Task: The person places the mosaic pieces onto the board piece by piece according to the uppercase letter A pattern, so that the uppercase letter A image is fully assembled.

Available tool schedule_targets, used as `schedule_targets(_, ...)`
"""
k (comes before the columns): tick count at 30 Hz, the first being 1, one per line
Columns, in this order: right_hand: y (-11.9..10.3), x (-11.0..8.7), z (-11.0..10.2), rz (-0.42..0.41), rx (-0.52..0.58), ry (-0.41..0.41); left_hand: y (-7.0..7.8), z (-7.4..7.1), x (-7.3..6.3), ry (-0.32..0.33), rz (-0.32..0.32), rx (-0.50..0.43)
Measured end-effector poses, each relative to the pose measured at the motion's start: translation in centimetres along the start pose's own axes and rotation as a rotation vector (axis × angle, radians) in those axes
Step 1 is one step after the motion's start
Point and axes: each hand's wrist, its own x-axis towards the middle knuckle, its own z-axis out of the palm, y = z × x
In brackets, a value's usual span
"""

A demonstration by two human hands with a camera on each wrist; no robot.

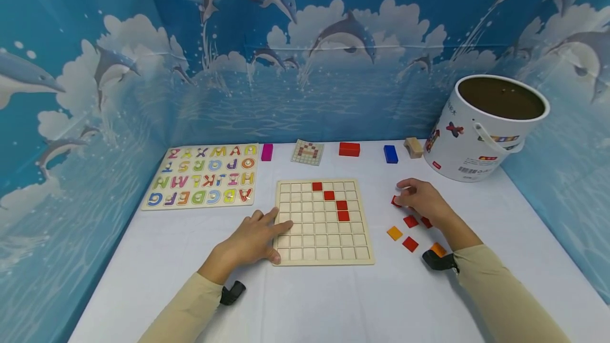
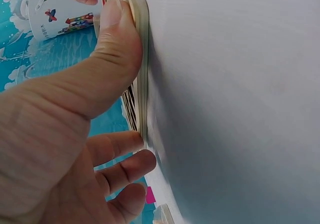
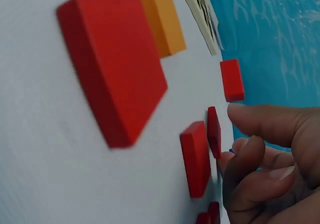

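Observation:
A square wooden grid board [image 1: 323, 265] lies on the table with several red tiles set in its upper right cells. My left hand [image 1: 254, 237] rests on its left side, fingers spread, one fingertip over the cells and the thumb [image 2: 120, 39] at the near corner. To the right of the board, my right hand [image 1: 421, 201] reaches down over a red tile [image 1: 395, 201], fingertips close to it. In the right wrist view, thumb and fingers stand apart beside that tile [image 3: 214, 133]. More red tiles [image 1: 410, 244] and an orange tile [image 1: 394, 233] lie nearer me.
At the left lies an alphabet board [image 1: 197, 176]. Along the back are a magenta block [image 1: 267, 152], a small pattern card [image 1: 307, 152], a red block [image 1: 349, 149], a blue block [image 1: 391, 154] and a wooden block [image 1: 413, 147]. A white bucket [image 1: 469, 142] stands back right.

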Motion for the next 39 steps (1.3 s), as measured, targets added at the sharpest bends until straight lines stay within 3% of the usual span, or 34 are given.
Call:
schedule_targets(7, 0.1, 0.1, 1.0, -0.023, -0.126, 0.046, 0.1, 0.0, 0.0, 0.005, -0.001, -0.017)
schedule_targets(16, -0.2, 0.0, 1.2, -0.037, -0.118, 0.059, 0.1, 0.0, -0.1, 0.010, -0.006, -0.017)
schedule_targets(22, -0.5, -0.3, 1.2, -0.071, 0.028, 0.023, 0.2, 0.0, -0.1, 0.010, -0.009, -0.023)
schedule_targets(32, -1.6, -1.8, 3.8, -0.126, 0.383, -0.166, -0.1, 0.3, 0.0, 0.021, 0.002, 0.008)
schedule_targets(39, -2.3, -3.0, 6.4, -0.175, 0.439, -0.281, -0.1, 0.3, 0.0, 0.014, 0.000, 0.004)
